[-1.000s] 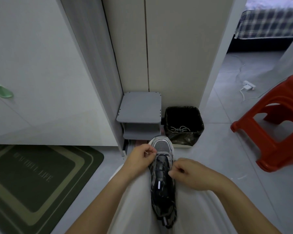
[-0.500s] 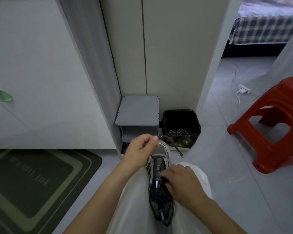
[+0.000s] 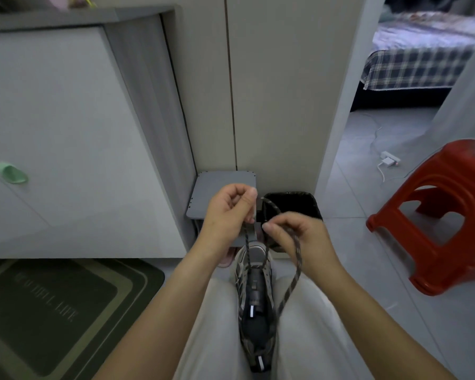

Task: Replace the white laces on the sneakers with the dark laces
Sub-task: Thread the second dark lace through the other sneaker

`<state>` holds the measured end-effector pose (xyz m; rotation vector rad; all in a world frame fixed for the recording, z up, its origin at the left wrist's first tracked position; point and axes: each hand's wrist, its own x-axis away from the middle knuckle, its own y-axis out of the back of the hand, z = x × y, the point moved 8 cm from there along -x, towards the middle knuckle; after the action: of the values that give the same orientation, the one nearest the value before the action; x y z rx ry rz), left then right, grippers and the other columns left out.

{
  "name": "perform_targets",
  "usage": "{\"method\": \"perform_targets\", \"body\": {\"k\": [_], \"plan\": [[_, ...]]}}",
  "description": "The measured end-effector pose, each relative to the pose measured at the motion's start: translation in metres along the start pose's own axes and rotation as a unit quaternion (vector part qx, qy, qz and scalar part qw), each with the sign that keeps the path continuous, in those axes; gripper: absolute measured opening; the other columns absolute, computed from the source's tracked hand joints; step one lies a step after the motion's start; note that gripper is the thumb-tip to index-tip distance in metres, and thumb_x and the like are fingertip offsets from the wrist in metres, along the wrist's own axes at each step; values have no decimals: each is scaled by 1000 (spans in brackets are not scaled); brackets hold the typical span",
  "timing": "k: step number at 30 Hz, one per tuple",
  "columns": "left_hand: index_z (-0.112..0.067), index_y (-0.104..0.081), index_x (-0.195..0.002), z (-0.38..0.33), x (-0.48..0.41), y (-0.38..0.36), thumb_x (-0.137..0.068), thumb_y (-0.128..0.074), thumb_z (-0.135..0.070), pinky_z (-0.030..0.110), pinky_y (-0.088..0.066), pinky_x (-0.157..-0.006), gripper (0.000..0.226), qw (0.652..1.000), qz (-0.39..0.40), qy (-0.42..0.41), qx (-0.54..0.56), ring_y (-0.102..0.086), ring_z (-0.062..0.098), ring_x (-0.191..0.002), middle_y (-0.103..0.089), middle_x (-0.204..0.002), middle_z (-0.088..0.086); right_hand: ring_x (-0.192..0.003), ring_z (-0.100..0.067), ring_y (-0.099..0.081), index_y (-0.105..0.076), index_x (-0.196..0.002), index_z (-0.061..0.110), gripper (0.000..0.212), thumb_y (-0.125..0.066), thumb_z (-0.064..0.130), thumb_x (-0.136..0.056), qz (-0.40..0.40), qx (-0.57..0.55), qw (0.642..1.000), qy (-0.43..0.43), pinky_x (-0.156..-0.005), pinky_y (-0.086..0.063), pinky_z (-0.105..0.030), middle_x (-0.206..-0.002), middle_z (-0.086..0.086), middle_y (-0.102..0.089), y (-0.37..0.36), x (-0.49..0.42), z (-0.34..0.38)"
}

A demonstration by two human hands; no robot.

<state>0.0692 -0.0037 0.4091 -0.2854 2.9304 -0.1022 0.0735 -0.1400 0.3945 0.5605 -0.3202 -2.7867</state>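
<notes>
Head view, lower centre. Sneaker [image 3: 254,294] sits toe-up, clamped between the knees.

Change: one second ago both hands are low at the toe, working the bottom eyelets. Half a second ago the left hand [image 3: 228,212] is rising with one end while the right hand [image 3: 299,239] rests on the shoe. Now both are up at mid-frame, above the toe and near each other but apart.

Fingers: left fingers [image 3: 248,204] pinch one end of the dark lace [image 3: 299,260]; that strand runs straight down to the toe eyelets. The right fingers [image 3: 272,226] pinch the other strand, which loops above the hand, then hangs slack past the wrist and down the shoe's right side.

No white lace shows on this shoe. The upper eyelets look unthreaded.

Judgement: the lace appears to be through the lowest eyelet pair only, and the ends are being drawn up, probably to even them. Crossing up the rows remains. Early stage for this shoe.

Bin [image 3: 313,204] lies behind the hands; its contents cannot be made out.
</notes>
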Motion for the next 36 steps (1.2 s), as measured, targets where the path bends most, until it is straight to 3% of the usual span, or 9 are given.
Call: {"method": "perform_targets", "body": {"k": [8, 11, 17, 22, 24, 27, 31, 34, 36], "plan": [[-9, -61, -104, -50, -27, -9, -93, -51, -1, 19, -49, -58, 17, 998, -2, -49, 38, -51, 6, -54, -71, -77, -3, -59, 3, -59, -66, -74, 24, 12, -70, 16, -81, -53, -59, 997, 1, -57, -46, -11, -58, 14, -64, 22, -45, 51], [-8, -61, -105, -68, -33, -12, -94, -51, -3, 19, -48, -59, 16, 997, -8, -63, 54, -50, 6, -55, -70, -79, -3, -56, 2, -56, -65, -75, 21, 12, -67, 12, -84, -58, -86, 995, 12, -56, -47, -14, -56, 12, -63, 24, -55, 63], [-5, -58, -110, -74, -36, -12, -102, -36, -22, 18, -32, -48, 29, 998, -31, -48, 17, -38, 5, -55, -47, -70, -4, -64, -9, -55, -64, -87, 32, 16, -53, 24, -94, -26, 5, 999, 27, -62, -48, -23, -72, 3, -62, 19, -67, 79], [-10, -61, -94, -73, -29, -14, -101, -36, -19, 31, -47, -68, 27, 997, -33, -67, 5, -52, 15, -74, -59, -79, -1, -54, 3, -57, -66, -82, 25, 12, -68, 13, -83, -24, -10, 999, 19, -54, -45, -10, -67, 10, -64, 22, -72, 84], [-6, -61, -101, -76, -28, -18, -101, -37, -19, 34, -52, -76, 28, 997, -28, -68, 21, -59, 19, -82, -63, -89, 6, -55, 2, -57, -69, -84, 26, 10, -70, 17, -81, -22, 23, 999, 27, -55, -48, -11, -70, 10, -66, 20, -72, 86], [-2, -60, -105, -77, -26, -30, -101, -35, -18, 24, -52, -58, 30, 997, -2, -39, 69, -62, 11, -74, -64, -94, 5, -56, 3, -58, -73, -93, 17, 10, -67, 17, -84, -31, 48, 998, 33, -57, -49, -13, -73, 7, -68, 17, -73, 87], [-7, -60, -92, -73, -27, -33, -101, -36, -18, 20, -51, -63, 27, 996, -9, -13, 92, -61, 8, -73, -63, -87, 2, -62, -12, -61, -73, -86, 10, 9, -65, 15, -86, -15, 54, 998, 23, -63, -53, -29, -73, -9, -69, 12, -75, 83], [-11, -56, -84, -77, -29, -30, -101, -36, -20, 15, -52, -69, 28, 997, -28, -15, 69, -58, 6, -78, -61, -87, 2, -59, -15, -52, -68, -82, 9, 14, -62, 19, -88, 19, 59, 998, 34, -57, -45, -31, -67, -11, -60, 5, -72, 76], [-14, -53, -78, -89, -30, -27, -102, -34, -22, 18, -49, -68, 32, 998, -42, -44, 37, -55, 7, -68, -59, -73, -1, -58, -14, -47, -63, -74, 15, 19, -60, 24, -90, 47, 92, 994, 26, -55, -40, -32, -65, -9, -55, -2, -69, 62]]}}
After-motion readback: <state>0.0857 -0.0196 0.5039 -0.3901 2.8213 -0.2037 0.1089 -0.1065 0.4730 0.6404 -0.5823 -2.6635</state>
